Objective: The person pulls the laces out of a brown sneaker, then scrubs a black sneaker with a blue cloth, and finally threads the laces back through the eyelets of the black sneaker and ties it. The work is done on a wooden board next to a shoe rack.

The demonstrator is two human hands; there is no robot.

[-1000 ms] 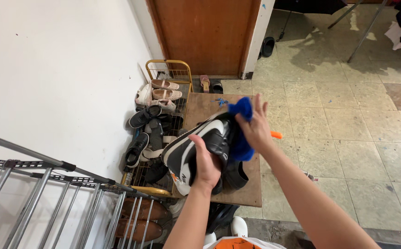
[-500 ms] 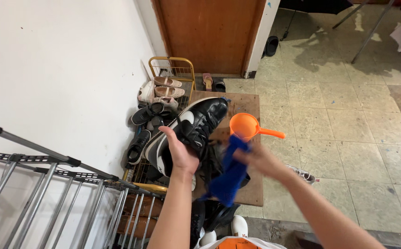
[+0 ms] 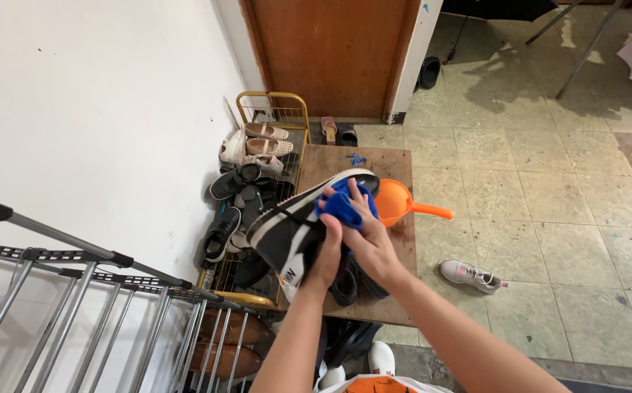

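Note:
My left hand (image 3: pixel 325 256) grips a black and white sneaker (image 3: pixel 294 225), held sideways above a wooden board (image 3: pixel 374 164). My right hand (image 3: pixel 368 236) presses a blue cloth (image 3: pixel 345 205) against the sneaker's upper side. Just behind the cloth an orange plastic scoop (image 3: pixel 397 202) with a handle lies on the board. Dark shoes lie on the board under my hands, mostly hidden by them.
A wire shoe rack (image 3: pixel 258 189) with several shoes stands along the white wall. A grey sneaker (image 3: pixel 469 274) lies on the tiled floor to the right. A metal drying rack (image 3: pixel 76 291) is at lower left. A brown door (image 3: pixel 334 51) is ahead.
The right hand, which held the blue cloth hanging lower and away from the shoe, has come back up and pressed the cloth onto the sneaker. The sneaker has tilted.

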